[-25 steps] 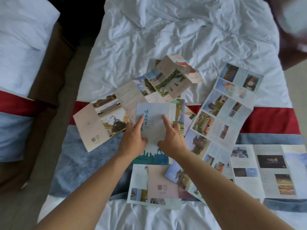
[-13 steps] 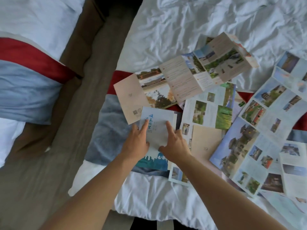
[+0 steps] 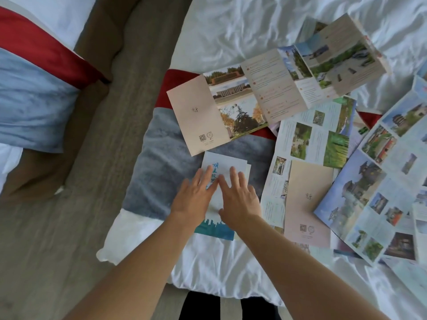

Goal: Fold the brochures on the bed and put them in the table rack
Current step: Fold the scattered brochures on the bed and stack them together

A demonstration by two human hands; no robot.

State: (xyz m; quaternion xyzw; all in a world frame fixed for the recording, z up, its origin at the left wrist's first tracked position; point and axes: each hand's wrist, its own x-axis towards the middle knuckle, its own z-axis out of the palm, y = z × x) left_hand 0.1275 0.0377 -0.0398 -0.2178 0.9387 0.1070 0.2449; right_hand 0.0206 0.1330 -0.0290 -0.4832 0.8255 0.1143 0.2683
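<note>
A folded white brochure (image 3: 231, 165) with blue characters and a teal skyline strip lies near the bed's left foot corner. My left hand (image 3: 195, 197) and my right hand (image 3: 239, 198) both lie flat on it, fingers straight, pressing it down. Above it an unfolded beige brochure (image 3: 231, 105) with building and tree photos spreads to the right. A folded beige brochure (image 3: 308, 204) lies right of my hands, on top of a green-photo brochure (image 3: 316, 139). A large blue-toned brochure (image 3: 379, 192) is spread at the right. No rack is in view.
The bed (image 3: 242, 26) has a white crumpled sheet and a grey and red runner (image 3: 161, 172). A grey carpeted aisle (image 3: 69, 227) runs to the left, with a second bed (image 3: 34, 65) beyond it.
The view has swung left and down. The folded white brochure has come to the bed's left corner, and both hands went from holding its edges to lying flat on it.
</note>
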